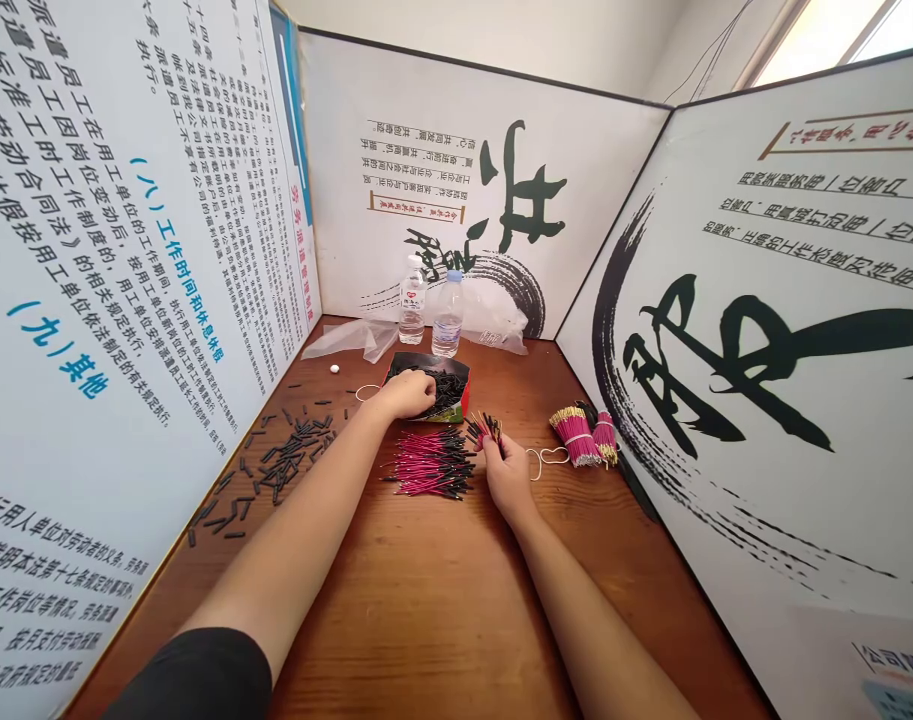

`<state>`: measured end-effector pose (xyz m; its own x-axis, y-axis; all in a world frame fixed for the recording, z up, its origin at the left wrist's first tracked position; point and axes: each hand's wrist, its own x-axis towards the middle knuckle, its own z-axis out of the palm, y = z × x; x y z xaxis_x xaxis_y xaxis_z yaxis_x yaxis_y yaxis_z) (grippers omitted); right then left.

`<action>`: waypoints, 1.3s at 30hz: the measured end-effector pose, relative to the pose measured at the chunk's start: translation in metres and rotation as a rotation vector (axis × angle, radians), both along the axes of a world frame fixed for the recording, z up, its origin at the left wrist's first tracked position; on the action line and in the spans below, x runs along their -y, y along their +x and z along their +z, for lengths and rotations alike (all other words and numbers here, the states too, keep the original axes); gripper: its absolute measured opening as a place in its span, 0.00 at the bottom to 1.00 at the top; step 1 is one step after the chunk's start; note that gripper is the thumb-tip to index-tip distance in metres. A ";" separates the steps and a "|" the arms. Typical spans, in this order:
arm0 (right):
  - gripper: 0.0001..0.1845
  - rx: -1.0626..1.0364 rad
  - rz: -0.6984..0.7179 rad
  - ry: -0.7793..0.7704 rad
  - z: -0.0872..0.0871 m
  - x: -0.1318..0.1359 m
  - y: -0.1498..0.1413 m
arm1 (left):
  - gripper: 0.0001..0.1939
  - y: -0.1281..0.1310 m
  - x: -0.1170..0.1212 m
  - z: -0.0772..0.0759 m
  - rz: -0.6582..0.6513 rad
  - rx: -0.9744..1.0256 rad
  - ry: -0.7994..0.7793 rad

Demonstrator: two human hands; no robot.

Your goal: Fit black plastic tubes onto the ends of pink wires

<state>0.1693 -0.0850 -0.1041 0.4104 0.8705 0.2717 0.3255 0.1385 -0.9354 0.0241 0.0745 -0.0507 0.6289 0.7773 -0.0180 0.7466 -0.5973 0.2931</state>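
My left hand (pixel 411 393) reaches over a small open box (pixel 456 410) heaped with short black tubes (pixel 447 385). Its fingers curl down at the tubes, and what they pinch, if anything, is hidden. My right hand (pixel 507 475) is closed around a bundle of thin wires (pixel 487 430) with black and gold-coloured ends pointing up and left. Between the hands, in front of the box, lies a flat pile of thin magenta wires (pixel 430 463), many with black ends on the right.
Loose black tubes (pixel 283 460) are scattered at the left. Banded magenta bundles (pixel 576 437) stand right, near a white loop of string or band (pixel 546 458). Behind the box are two water bottles (pixel 448 315) and clear plastic bags (pixel 351 338). Printed panels (pixel 493 70) enclose the table (pixel 396 600).
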 end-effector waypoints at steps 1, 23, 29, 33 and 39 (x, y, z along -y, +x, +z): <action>0.15 0.002 0.000 -0.001 0.000 0.000 0.000 | 0.09 0.000 -0.001 0.001 0.003 0.025 -0.009; 0.16 0.025 0.007 0.020 0.002 0.002 -0.001 | 0.04 0.009 0.043 0.029 -0.050 0.786 -0.227; 0.19 0.017 -0.014 0.016 0.001 0.007 -0.004 | 0.06 0.013 0.108 -0.002 0.255 1.169 -0.305; 0.21 0.173 0.040 -0.013 0.006 0.019 -0.015 | 0.09 0.009 0.137 -0.031 0.473 1.369 -0.339; 0.22 0.183 0.118 0.014 0.008 0.031 -0.022 | 0.12 0.006 0.142 -0.047 0.415 1.514 -0.408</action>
